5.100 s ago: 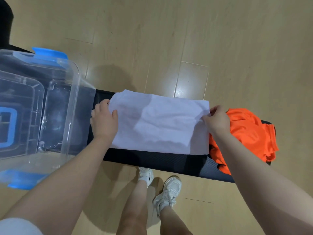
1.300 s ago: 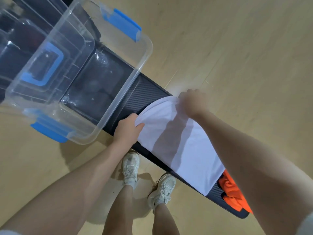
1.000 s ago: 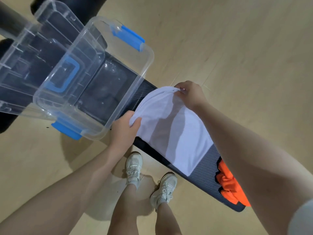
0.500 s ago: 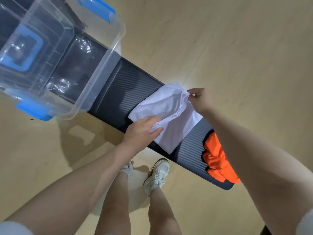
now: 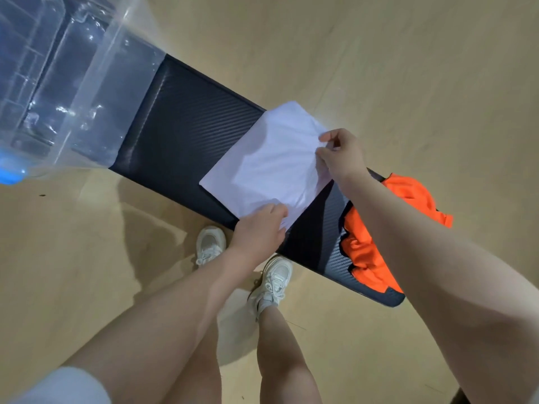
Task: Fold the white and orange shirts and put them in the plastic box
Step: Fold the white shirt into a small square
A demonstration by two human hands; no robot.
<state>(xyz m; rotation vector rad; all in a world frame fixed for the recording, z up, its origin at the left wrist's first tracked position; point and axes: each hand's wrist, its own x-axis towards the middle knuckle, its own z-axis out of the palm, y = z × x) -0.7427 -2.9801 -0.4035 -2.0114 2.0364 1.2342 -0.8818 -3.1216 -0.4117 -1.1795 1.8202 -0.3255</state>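
The white shirt [image 5: 262, 161] lies folded into a small rectangle on the black bench [image 5: 180, 132]. My left hand [image 5: 259, 231] pinches its near corner. At the shirt's right edge my right hand [image 5: 339, 157] grips the fabric between thumb and fingers. The orange shirt [image 5: 367, 246] is bunched up at the bench's right end, partly hidden behind my right forearm. The clear plastic box [image 5: 96, 83] with a blue latch [image 5: 10, 173] stands on the bench's left end, and nothing is visible inside the part in view.
The bench stands on a light wooden floor [image 5: 379, 68]. My legs and white sneakers [image 5: 274, 281] are just below the bench's near edge. A bare strip of bench separates the box from the white shirt.
Both hands carried the shirt's left end over to the right, folding it to about half its length. The shirt now lies flat farther from the box, and the view has shifted.
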